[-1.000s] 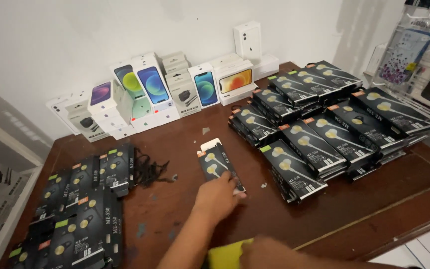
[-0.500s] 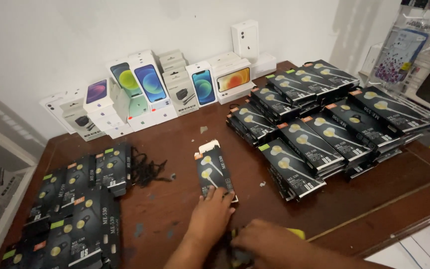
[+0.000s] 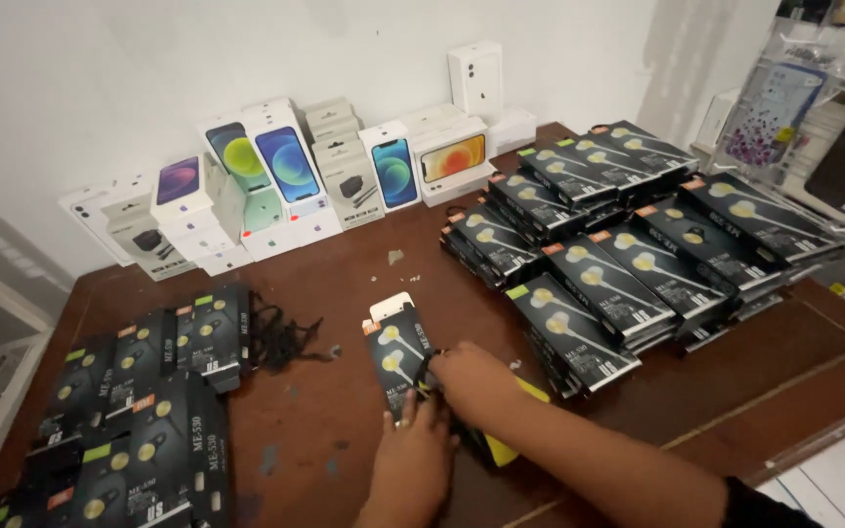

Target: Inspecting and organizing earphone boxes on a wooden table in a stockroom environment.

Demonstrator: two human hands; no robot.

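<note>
Earphone box (image 3: 395, 354) flat on worktop (image 3: 344, 284): light, stiff card, likely slick; grip long edges. Left hand (image 3: 413, 460) rests on it, right hand (image 3: 471, 383) pinches its edge.

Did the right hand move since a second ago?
Yes. The right hand moved up from the table's near edge onto the black earphone box, next to the left hand.

The right hand (image 3: 476, 376) has crossed forward to grip the black earphone box (image 3: 398, 357) (fingertips at its lower edge), joining the left hand (image 3: 413, 460).
</note>
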